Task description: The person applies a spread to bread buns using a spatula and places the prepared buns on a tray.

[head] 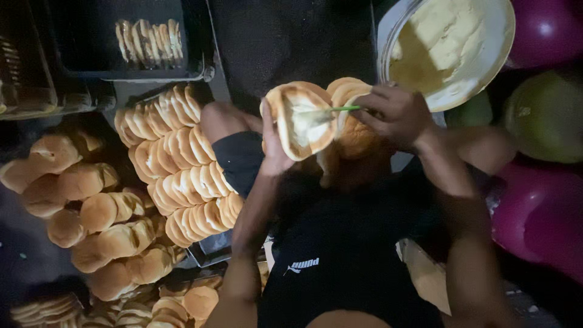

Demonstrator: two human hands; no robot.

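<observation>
My left hand (274, 143) holds a split round bun (302, 118) open, its pale cut face turned up towards me. My right hand (395, 115) grips a thin green-handled spreader (341, 109) and lays its tip across the bun's cut face, which carries a smear of pale cream. More buns (352, 130) sit just behind the held one, under my right hand. A large white bowl of yellowish cream (446, 45) stands just beyond my right hand.
A tray (209, 249) of filled buns in rows lies left of my knee. Loose whole buns (91, 212) are heaped further left. A dark crate (146, 42) holds a few more at the back. Purple and green round containers (540, 200) crowd the right.
</observation>
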